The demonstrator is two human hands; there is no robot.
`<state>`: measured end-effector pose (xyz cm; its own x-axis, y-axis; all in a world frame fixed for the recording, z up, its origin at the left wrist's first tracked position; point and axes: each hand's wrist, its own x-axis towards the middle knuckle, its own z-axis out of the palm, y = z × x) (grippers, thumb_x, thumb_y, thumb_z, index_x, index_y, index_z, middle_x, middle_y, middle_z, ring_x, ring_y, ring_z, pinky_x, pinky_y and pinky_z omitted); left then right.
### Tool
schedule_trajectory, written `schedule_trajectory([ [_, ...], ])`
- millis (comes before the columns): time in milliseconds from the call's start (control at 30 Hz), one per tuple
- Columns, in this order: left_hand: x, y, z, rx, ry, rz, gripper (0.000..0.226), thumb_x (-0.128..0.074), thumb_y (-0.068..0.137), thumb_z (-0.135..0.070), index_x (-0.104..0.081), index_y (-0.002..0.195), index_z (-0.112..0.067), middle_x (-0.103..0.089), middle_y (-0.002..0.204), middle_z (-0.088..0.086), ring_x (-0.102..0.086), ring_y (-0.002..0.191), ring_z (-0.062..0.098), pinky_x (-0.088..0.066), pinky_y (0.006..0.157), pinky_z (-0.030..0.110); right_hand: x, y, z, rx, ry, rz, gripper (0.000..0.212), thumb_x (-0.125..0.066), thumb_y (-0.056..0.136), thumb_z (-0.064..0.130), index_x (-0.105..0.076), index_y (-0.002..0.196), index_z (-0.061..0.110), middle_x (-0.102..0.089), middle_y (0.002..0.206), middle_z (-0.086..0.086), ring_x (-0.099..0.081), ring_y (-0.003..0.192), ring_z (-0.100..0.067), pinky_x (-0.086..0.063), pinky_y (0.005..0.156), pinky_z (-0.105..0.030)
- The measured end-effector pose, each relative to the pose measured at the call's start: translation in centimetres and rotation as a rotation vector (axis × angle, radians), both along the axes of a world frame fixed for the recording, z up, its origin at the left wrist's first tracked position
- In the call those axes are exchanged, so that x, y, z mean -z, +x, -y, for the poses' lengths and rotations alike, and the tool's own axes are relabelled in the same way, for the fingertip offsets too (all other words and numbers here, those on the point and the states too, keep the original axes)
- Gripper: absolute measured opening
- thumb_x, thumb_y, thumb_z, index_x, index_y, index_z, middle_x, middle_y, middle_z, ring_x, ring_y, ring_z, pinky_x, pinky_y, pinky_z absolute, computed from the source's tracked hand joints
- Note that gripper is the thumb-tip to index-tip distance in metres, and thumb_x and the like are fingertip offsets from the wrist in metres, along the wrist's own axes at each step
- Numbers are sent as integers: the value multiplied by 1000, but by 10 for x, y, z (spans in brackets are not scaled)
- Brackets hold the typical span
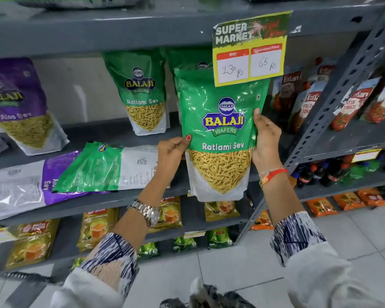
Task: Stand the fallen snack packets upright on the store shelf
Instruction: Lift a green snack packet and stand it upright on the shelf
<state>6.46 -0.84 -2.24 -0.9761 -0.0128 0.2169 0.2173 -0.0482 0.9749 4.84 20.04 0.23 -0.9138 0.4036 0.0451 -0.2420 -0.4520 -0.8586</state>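
Held packet: green Ratlami Sev packet [220, 138], upright, just below the price sign [249, 50].
Hands: left hand [172, 150] and right hand [266, 138] pinch its side edges.
Handling: likely light, crinkly, slippery; side seams seem the safest hold.
Still fallen: green packet [102, 167], lower left of the sign.

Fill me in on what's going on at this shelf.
A person holds a green Ratlami Sev packet upright in front of the shelf, left hand and right hand gripping its sides. Another green packet and a purple packet lie flat on that shelf, not yet stood up.
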Motion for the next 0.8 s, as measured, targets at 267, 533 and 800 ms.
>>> schedule_trajectory([
  [267, -29, -36, -24, -27, -61, -90, 16, -54, 88, -5, -62, 102, -4, -68, 61, -28, -63, 66, -8, -53, 72, 14, -32, -29, -15, 58, -29, -143, 23, -56, 94, 10, -70, 76, 10, -76, 73, 3, -69, 71, -14, -57, 78, -34],
  [533, 2, -38, -36, 46, 33, 129, 29, -48, 92, -8, -55, 115, 9, -58, 111, 13, -67, 71, -4, -56, 68, 16, -7, -33, -21, 40, -24, -38, 21, -52, 97, 16, -67, 82, 13, -75, 74, 9, -67, 74, -11, -56, 79, -31],
  [800, 1, -35, -38, 28, 44, 135, 30, -51, 90, -5, -55, 116, 10, -57, 121, 32, -63, 79, 5, -57, 73, 18, -2, -31, -20, 63, 29, 15, 16, -54, 96, 20, -66, 94, 9, -72, 97, -5, -67, 89, -16, -56, 87, -37],
])
